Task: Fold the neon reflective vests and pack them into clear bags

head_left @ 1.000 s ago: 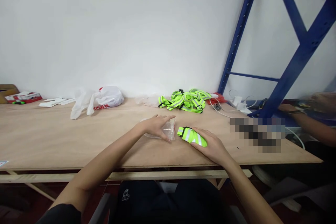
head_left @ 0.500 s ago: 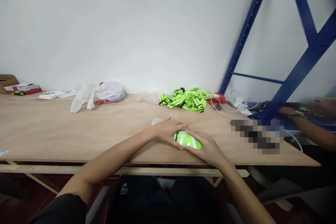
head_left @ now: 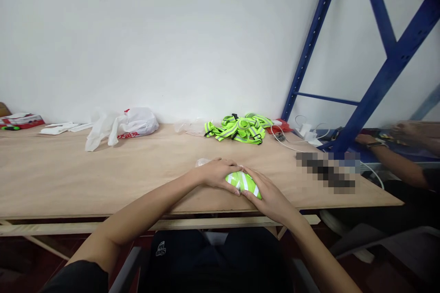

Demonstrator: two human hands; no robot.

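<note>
Close to the table's front edge, a folded bundle of reflective straps (head_left: 243, 183), neon yellow-green with silver bands, lies between my hands. Clear plastic appears to cover it. My left hand (head_left: 220, 175) is curved around its left side, thumb along the near edge. From the right, my right hand (head_left: 270, 193) grips the other end, fingers over the far side and thumb in front. A piece of clear plastic (head_left: 202, 162) sticks out behind my left hand. The bundle's underside and ends are hidden by my palms and fingers.
Loose reflective straps (head_left: 240, 129) with black buckles lie tangled near the wall. White plastic bags (head_left: 139, 121) and a red-white box (head_left: 24, 121) are further left. A blue metal frame (head_left: 364, 100), cables and a blurred-out patch stand right; another person's arm (head_left: 395, 158) is beyond.
The whole view has shifted slightly. My hands still hold the strap bundle, which has turned or been pressed a little between them; the dark part at its left is no longer visible.
</note>
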